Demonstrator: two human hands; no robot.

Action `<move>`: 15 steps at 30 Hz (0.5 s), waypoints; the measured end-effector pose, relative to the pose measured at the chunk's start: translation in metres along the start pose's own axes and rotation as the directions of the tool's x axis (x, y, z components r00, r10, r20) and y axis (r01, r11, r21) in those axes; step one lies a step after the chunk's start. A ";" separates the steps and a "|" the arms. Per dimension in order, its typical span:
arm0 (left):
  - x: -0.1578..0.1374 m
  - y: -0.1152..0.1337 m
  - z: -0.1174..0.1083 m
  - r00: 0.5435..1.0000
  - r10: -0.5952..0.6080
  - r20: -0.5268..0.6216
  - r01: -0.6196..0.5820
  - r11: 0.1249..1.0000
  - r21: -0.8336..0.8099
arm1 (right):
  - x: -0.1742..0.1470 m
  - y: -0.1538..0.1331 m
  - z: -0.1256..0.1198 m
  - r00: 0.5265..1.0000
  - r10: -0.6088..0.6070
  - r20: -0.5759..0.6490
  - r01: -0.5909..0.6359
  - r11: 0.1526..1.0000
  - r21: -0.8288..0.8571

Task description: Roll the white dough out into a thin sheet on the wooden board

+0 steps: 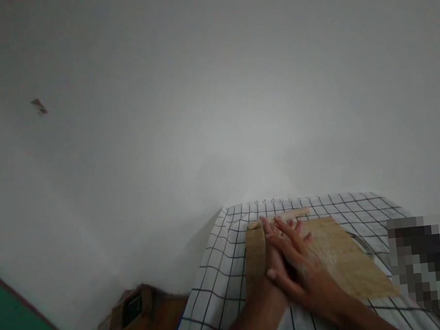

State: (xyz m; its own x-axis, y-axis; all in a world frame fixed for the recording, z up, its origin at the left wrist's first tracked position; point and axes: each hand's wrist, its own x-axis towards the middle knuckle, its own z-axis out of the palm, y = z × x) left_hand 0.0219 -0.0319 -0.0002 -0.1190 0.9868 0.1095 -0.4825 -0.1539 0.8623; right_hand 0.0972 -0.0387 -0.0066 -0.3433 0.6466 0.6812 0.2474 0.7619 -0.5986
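My right hand (301,261) lies flat across my left hand (275,261), palm against palm, above a wooden board (356,266). Both hands have their fingers stretched out and somewhat apart. Much of the left palm is hidden beneath the right hand, and no object shows between them. White powdery marks are scattered on the board to the right of the hands. Just beyond the fingertips lies a pale wooden stick (296,212), its left end partly hidden by the fingers.
A white cloth with black grid lines (222,273) covers the table, which stands against a plain wall (237,106). Beside the board's right edge is a partly visible round-rimmed item (362,243). A brown box (135,310) sits low at left. A pixelated patch covers the lower right.
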 end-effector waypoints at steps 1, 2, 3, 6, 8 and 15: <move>0.001 0.004 -0.002 0.997 -0.066 0.051 0.072 0.991 -0.115 | 0.001 0.001 0.001 1.000 0.021 -0.013 -0.021 1.000 -0.001; 0.002 0.007 -0.002 0.984 -0.139 0.108 0.161 0.959 -0.232 | 0.003 0.003 0.001 0.998 0.052 -0.038 -0.053 0.999 0.000; 0.004 0.009 -0.002 0.966 -0.203 0.162 0.246 0.914 -0.322 | 0.005 0.006 -0.002 0.994 0.092 -0.067 -0.092 0.996 0.005; 0.007 0.007 0.004 0.933 -0.295 0.207 0.354 0.855 -0.379 | 0.013 0.016 -0.022 0.957 0.266 -0.113 -0.251 0.959 0.129; 0.008 0.002 0.009 0.930 -0.302 0.209 0.357 0.878 -0.318 | 0.018 0.021 -0.037 0.885 0.452 -0.110 -0.403 0.863 0.306; -0.007 0.002 0.014 0.961 0.009 0.277 -0.077 0.968 0.237 | 0.027 0.033 -0.057 0.754 0.636 -0.167 -0.371 0.621 0.690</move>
State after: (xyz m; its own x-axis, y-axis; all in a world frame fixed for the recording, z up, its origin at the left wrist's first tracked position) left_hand 0.0340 -0.0389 0.0076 0.1220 0.9606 0.2498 -0.2524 -0.2133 0.9438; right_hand 0.1476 0.0064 0.0157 0.0497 0.9779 0.2030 -0.3445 0.2076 -0.9155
